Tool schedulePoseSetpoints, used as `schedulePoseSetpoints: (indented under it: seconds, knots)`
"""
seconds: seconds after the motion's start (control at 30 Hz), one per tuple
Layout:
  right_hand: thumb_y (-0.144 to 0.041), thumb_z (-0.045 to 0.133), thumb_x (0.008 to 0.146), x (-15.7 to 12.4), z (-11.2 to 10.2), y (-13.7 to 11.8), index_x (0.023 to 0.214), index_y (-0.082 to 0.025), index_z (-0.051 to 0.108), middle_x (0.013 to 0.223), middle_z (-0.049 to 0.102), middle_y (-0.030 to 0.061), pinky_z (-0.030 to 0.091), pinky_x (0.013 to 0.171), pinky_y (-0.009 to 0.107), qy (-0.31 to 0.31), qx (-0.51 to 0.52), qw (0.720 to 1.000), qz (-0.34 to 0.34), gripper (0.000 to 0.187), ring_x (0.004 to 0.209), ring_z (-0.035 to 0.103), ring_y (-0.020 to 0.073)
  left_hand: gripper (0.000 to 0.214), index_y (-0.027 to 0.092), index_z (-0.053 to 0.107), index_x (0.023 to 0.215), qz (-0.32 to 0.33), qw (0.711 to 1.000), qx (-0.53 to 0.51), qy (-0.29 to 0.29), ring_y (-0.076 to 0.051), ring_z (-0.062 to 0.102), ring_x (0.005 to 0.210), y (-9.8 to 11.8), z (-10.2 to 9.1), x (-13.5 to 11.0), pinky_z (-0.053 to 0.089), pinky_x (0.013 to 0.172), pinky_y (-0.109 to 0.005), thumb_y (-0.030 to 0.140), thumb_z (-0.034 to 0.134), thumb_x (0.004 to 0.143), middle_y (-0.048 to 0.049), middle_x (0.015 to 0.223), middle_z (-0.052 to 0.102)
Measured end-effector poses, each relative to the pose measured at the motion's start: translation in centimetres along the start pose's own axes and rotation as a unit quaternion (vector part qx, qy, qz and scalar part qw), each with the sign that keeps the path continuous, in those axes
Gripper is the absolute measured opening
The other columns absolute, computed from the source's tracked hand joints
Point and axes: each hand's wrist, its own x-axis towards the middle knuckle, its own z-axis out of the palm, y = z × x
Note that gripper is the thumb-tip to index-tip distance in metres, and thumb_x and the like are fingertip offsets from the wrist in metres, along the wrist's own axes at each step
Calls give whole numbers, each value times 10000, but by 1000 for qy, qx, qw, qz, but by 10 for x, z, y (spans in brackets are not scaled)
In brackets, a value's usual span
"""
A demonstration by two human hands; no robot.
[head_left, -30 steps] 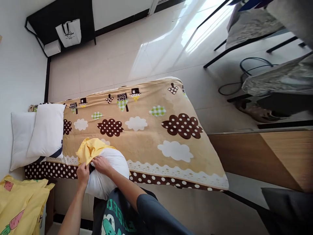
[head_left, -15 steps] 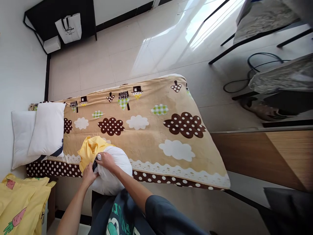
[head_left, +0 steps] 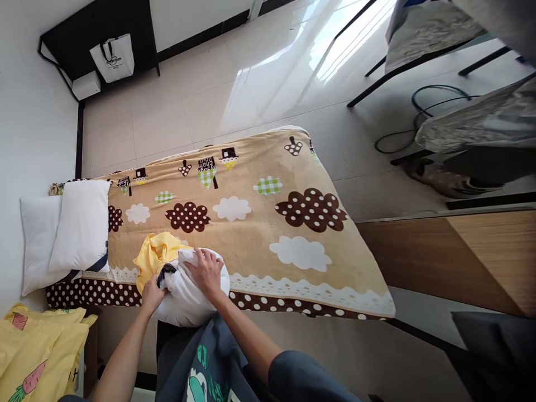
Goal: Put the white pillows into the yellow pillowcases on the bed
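A white pillow (head_left: 186, 296) rests on the near edge of the bed, with a yellow pillowcase (head_left: 157, 255) bunched at its far end. My left hand (head_left: 151, 294) is closed on the yellow pillowcase's edge beside the pillow. My right hand (head_left: 206, 271) presses on top of the white pillow, fingers curled into its fabric.
The bed carries a tan blanket (head_left: 259, 223) with cloud and tree prints. Two white pillows (head_left: 62, 234) lie at its left end. Yellow printed cloth (head_left: 37, 352) sits at lower left. A white tote bag (head_left: 112, 57) stands far back. A wooden cabinet (head_left: 460, 257) is at right.
My right hand has slid from the pillow's left end onto its top, further right. My left hand stays gripping the yellow pillowcase by the pillow's end.
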Motion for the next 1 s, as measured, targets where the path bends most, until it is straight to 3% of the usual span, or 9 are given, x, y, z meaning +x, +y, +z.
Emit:
schedulePoseSetpoints:
  seconds: [0.07, 0.13, 0.23, 0.3, 0.37, 0.57, 0.73, 0.9, 1.0]
  knots:
    - [-388, 521, 889, -11, 0, 3, 1142, -172, 601, 1104, 647, 155, 319, 916, 438, 41, -32, 998, 19, 342, 1024, 529, 304, 554, 232, 598, 1178, -3, 1000, -3, 9, -262, 619, 1093, 4, 2, -1, 443, 881, -315, 371, 749, 664, -85, 1126, 701]
    - [-412, 445, 932, -26, 4, 2, 1131, -173, 609, 1044, 682, 132, 350, 875, 388, 27, -29, 999, 6, 351, 966, 574, 269, 529, 211, 607, 1150, -9, 1000, -6, 23, -276, 623, 1081, 7, 6, -2, 445, 870, -325, 368, 746, 664, -105, 1109, 703]
    - [-433, 372, 948, -50, 14, -7, 1323, -124, 505, 1285, 606, 172, 326, 976, 406, -24, -31, 998, -54, 504, 1203, 512, 286, 433, 163, 603, 1107, -27, 998, -13, 59, -306, 637, 1036, 13, 12, -1, 452, 834, -357, 358, 673, 727, -155, 1067, 701]
    - [-496, 430, 901, -58, 21, -12, 1402, -60, 417, 1440, 459, 218, 247, 1064, 454, -56, -53, 991, -107, 665, 1357, 368, 319, 345, 157, 593, 1079, -33, 995, -25, 88, -304, 645, 1000, 14, 15, 4, 454, 819, -368, 318, 601, 774, -159, 1030, 701]
    - [-512, 512, 844, -52, 27, -12, 1397, -17, 415, 1475, 397, 247, 198, 1098, 471, -78, -61, 985, -138, 749, 1392, 316, 333, 284, 181, 586, 1043, -28, 993, -37, 112, -278, 645, 987, 14, 19, 11, 454, 823, -349, 283, 577, 778, -129, 1008, 701]
    - [-278, 544, 845, 7, 50, 7, 1298, -81, 518, 1360, 560, 174, 258, 1052, 408, -52, 23, 984, -167, 495, 1296, 452, 247, 230, 205, 533, 899, 92, 958, -196, 190, -179, 596, 829, 15, 23, 53, 452, 771, -275, 229, 610, 683, -11, 852, 632]
    - [-79, 505, 822, 8, 83, 11, 1082, -121, 624, 1148, 681, 125, 341, 927, 358, -52, 58, 977, -200, 290, 1161, 533, 222, 39, 219, 447, 767, 88, 929, -298, 203, -115, 463, 664, 24, 9, 95, 405, 645, -214, 248, 473, 763, 44, 706, 455]
    - [-81, 457, 874, -2, 109, 1, 958, -116, 654, 1098, 679, 164, 354, 912, 368, -63, 19, 970, -234, 217, 1168, 506, 258, 83, 219, 461, 818, 145, 945, -178, 231, -136, 486, 718, 20, 12, 100, 420, 716, -249, 165, 474, 755, 20, 748, 488]
    - [-97, 443, 889, 11, 121, -1, 1054, -92, 642, 1168, 654, 169, 326, 975, 372, -51, 13, 974, -220, 258, 1231, 464, 260, 68, 216, 506, 854, 192, 949, -97, 231, -160, 529, 774, 13, 17, 85, 434, 760, -281, 179, 487, 801, -8, 785, 536]
